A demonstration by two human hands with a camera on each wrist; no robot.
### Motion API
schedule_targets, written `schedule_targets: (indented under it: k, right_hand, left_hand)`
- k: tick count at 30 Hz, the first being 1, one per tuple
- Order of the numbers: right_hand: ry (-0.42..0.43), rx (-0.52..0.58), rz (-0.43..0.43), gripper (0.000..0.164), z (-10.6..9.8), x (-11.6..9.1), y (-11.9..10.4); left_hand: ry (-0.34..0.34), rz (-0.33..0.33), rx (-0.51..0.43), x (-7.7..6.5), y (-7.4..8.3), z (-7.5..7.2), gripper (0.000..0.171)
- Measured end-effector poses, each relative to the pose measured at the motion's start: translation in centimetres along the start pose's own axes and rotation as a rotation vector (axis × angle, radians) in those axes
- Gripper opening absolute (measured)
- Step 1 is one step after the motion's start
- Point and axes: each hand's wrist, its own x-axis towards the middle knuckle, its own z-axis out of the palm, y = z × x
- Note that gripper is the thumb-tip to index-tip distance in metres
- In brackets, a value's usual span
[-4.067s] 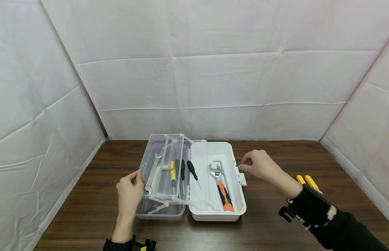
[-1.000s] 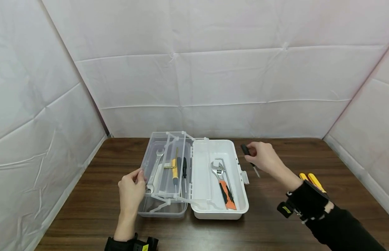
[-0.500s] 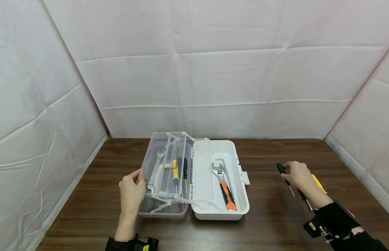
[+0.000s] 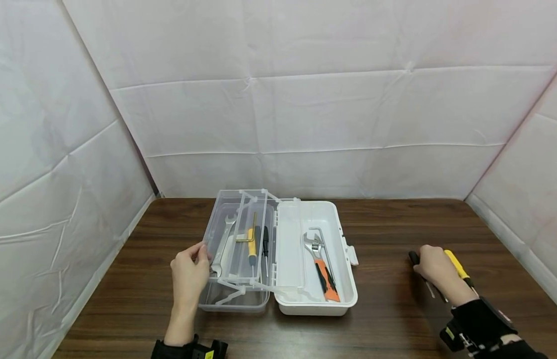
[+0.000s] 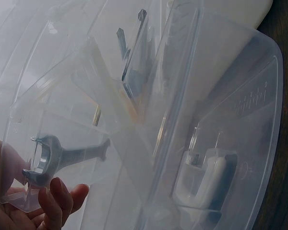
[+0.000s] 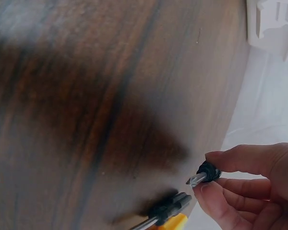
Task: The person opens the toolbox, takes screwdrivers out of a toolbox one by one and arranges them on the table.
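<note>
My left hand (image 4: 188,271) pinches the left edge of a raised clear plastic tray (image 4: 215,204) of a toolbox; in the left wrist view its fingers (image 5: 62,201) curl at the tray's corner. My right hand (image 4: 440,269), low at the table's right, holds a black-handled screwdriver (image 4: 414,258). In the right wrist view this screwdriver (image 6: 210,171) is pinched between thumb and fingers, tip toward the camera. Right beside the hand lies a yellow-and-black-handled screwdriver (image 4: 457,263); another tool there is mostly hidden by the hand.
The toolbox's white half (image 4: 347,294) holds an orange-handled adjustable wrench (image 4: 327,281) and a grey hex key (image 4: 325,249). Through the clear side show a wrench (image 4: 223,244), a yellow screwdriver (image 4: 251,247), a brass hex key (image 4: 254,224) and another black screwdriver (image 4: 265,242). White cloth walls (image 4: 327,114) enclose the table.
Earlier a black screwdriver lay over the white half; my right hand has taken it and carried it right and down beside the yellow-handled tools. The left hand keeps its hold on the tray.
</note>
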Motion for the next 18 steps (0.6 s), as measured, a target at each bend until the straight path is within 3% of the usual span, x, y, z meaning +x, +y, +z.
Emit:
schedule_targets:
  k: [6, 18]
  right_hand:
    - [-0.042, -0.015, 0.036, 0.018, 0.41, 0.28, 0.12]
    - [-0.021, -0.02, 0.017, 0.021, 0.51, -0.02, -0.13]
  left_hand:
    - [0.004, 0.006, 0.004, 0.0, -0.15, 0.06, 0.026]
    - [-0.004, -0.007, 0.001, 0.04, -0.15, -0.01, 0.026]
